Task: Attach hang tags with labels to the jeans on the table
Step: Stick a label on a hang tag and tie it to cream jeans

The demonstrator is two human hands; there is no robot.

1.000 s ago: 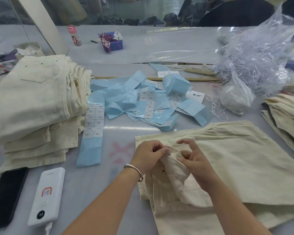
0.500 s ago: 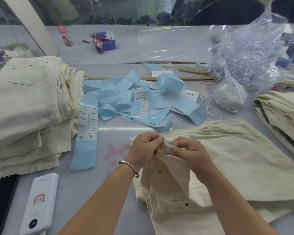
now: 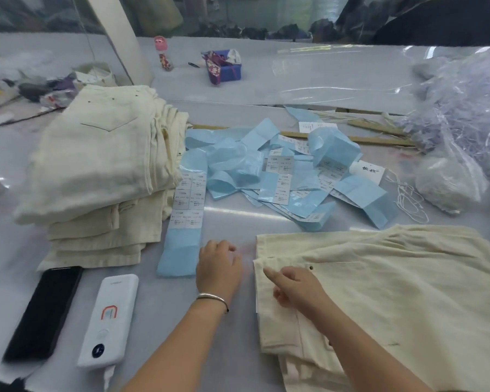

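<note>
A cream pair of jeans (image 3: 393, 278) lies flat on the table in front of me, its waistband corner toward my hands. My right hand (image 3: 294, 287) rests on that corner with the index finger stretched out along the fabric. My left hand (image 3: 218, 267) hovers off the jeans over the bare table, blurred, beside the lower end of a blue strip of white labels (image 3: 186, 210); nothing shows in it. More blue label strips (image 3: 280, 171) lie heaped behind. A white hang tag (image 3: 368, 171) and loose white strings (image 3: 408, 199) lie at the right of the heap.
A stack of folded cream jeans (image 3: 102, 165) stands at the left. A black phone (image 3: 43, 312) and a white power bank (image 3: 108, 318) lie near the front left. Clear plastic bags (image 3: 464, 123) fill the right. A blue box (image 3: 227, 69) sits far back.
Both hands let go of the folded-up waistband and its small label. The waistband now lies flat. My left hand moved left toward the blue label strip, and my right hand dropped onto the jeans.
</note>
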